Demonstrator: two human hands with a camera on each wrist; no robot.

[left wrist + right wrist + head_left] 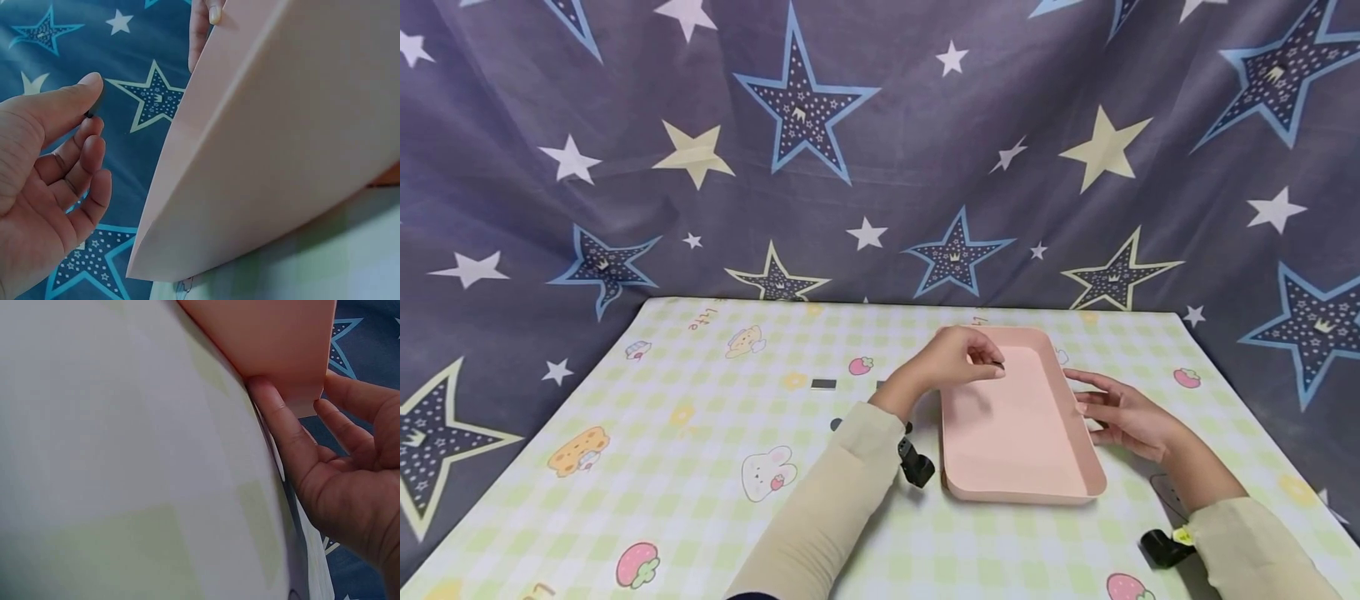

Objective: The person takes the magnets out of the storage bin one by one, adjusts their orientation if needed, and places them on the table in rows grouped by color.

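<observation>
My left hand is over the far left part of a shallow pink tray. Between thumb and forefinger it pinches a small, thin black piece; its full shape is hidden by the fingertips. In the left wrist view the other fingers curl loosely, clear of the tray wall. At the tray's right side, my right hand touches the outer wall and rim with fairly straight, spread fingers. In the right wrist view one fingertip rests low against the wall, near the tablecloth.
Left of the tray lie a flat dark rectangle, a second one partly hidden by the left forearm, and small dark round pieces by the sleeve. A checked cloth covers the table. Behind it hangs a star-patterned curtain.
</observation>
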